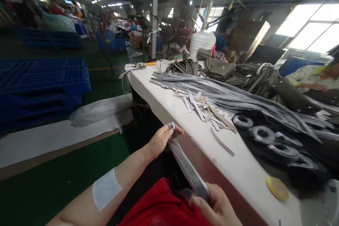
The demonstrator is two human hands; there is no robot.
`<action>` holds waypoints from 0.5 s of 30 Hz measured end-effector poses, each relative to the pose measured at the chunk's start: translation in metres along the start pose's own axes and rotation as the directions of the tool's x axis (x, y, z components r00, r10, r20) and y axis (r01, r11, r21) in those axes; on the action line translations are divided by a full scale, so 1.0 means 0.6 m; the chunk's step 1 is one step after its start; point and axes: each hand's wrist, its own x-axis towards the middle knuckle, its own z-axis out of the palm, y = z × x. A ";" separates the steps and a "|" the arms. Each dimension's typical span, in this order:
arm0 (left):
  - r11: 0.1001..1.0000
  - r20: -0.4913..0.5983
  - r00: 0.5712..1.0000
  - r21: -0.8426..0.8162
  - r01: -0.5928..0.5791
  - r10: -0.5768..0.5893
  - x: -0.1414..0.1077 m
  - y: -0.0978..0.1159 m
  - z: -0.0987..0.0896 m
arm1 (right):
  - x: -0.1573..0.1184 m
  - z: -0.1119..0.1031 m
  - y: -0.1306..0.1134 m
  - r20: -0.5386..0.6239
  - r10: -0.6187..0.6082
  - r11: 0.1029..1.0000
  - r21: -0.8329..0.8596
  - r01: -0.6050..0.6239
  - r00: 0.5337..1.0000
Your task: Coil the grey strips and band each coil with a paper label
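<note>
Strip (188, 168) runs taut-looking beside the table (162, 103), far end pinched in the left hand (159, 141), near end gripped by the right hand (218, 205), and if that left pinch loosens, it could slip or twist!

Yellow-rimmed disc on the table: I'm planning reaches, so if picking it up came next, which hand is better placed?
Probably the right hand: it is nearer the disc, while the left hand is farther away. Both hold the grey strip, so the right may need freeing first.
</note>
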 end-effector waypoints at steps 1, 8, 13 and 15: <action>0.999 0.028 1.000 0.052 -0.014 0.012 -0.001 0.001 -0.002 | 0.001 0.003 0.004 0.005 0.015 1.000 0.011 -0.015 1.000; 0.591 0.430 0.900 0.743 -0.313 -0.064 -0.055 -0.016 0.031 | 0.007 -0.010 0.024 -0.260 0.051 0.971 0.239 0.013 0.964; 0.686 0.656 0.741 0.607 -0.401 -0.147 -0.090 -0.012 0.058 | 0.033 -0.060 0.031 -0.406 0.167 0.969 0.236 -0.074 0.899; 0.760 0.604 0.762 0.603 -0.243 -0.235 -0.097 -0.007 0.064 | 0.041 -0.068 0.037 -0.468 0.162 0.987 0.070 -0.146 0.869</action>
